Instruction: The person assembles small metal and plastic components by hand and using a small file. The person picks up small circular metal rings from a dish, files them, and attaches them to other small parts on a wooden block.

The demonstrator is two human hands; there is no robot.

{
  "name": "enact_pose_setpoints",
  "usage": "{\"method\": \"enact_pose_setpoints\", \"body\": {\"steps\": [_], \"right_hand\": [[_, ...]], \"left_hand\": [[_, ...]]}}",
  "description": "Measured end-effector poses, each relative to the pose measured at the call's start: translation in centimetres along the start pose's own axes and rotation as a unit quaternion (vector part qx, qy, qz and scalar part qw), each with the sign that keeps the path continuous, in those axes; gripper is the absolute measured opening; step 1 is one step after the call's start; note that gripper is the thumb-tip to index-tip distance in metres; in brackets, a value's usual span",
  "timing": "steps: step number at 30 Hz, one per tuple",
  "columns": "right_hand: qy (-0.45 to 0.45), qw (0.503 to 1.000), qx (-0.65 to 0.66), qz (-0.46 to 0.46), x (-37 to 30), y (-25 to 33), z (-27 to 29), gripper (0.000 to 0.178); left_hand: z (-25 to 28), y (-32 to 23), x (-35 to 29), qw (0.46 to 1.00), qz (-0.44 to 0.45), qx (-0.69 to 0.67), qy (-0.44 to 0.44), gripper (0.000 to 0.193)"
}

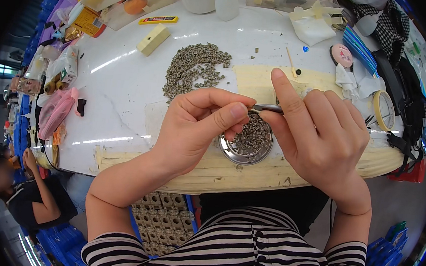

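Observation:
Over a round metal dish, my two hands meet near the table's front edge. My left hand is closed in a pinch of thumb and forefinger; whatever tiny piece lies between the fingertips is too small to make out. Between thumb and fingers, my right hand grips slim metal tweezers, their tip reaching the left fingertips. Its forefinger is raised off the tool. Small grey metal parts fill much of the dish, partly hidden by my hands. Beyond my left hand spreads a loose pile of similar parts.
Yellowish tape covers the front edge. A cream block and a yellow box lie far left. On the right are a tape roll, a pink round case and a black bag. A person sits at left.

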State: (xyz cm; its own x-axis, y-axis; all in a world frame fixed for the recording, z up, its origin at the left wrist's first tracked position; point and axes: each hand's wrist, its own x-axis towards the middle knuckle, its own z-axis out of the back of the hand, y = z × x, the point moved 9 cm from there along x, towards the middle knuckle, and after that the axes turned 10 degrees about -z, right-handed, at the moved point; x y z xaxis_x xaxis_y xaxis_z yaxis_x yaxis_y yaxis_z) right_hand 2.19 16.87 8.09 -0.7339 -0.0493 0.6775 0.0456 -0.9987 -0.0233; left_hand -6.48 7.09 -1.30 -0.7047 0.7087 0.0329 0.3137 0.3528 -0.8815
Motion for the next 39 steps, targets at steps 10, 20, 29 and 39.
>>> {"method": "enact_pose_setpoints", "body": {"steps": [10, 20, 29, 39], "right_hand": [[-0.007, 1.000, -0.006, 0.017, -0.1, 0.0, 0.4, 0.043], [-0.026, 0.999, -0.001, 0.034, -0.1, 0.1, 0.8, 0.049], [-0.040, 0.998, -0.020, 0.054, -0.2, 0.6, 0.5, 0.055], [-0.018, 0.997, -0.040, 0.058, -0.3, 0.9, 0.3, 0.055]], "left_hand": [[0.2, 1.3, -0.2, 0.994, 0.073, -0.077, -0.007, 0.020], [0.2, 1.6, -0.2, 0.988, 0.097, -0.118, -0.020, 0.021], [0.0, 1.6, -0.3, 0.985, 0.102, -0.134, -0.019, 0.021], [0.4, 1.2, -0.1, 0.996, 0.060, -0.070, -0.017, 0.020]]}}
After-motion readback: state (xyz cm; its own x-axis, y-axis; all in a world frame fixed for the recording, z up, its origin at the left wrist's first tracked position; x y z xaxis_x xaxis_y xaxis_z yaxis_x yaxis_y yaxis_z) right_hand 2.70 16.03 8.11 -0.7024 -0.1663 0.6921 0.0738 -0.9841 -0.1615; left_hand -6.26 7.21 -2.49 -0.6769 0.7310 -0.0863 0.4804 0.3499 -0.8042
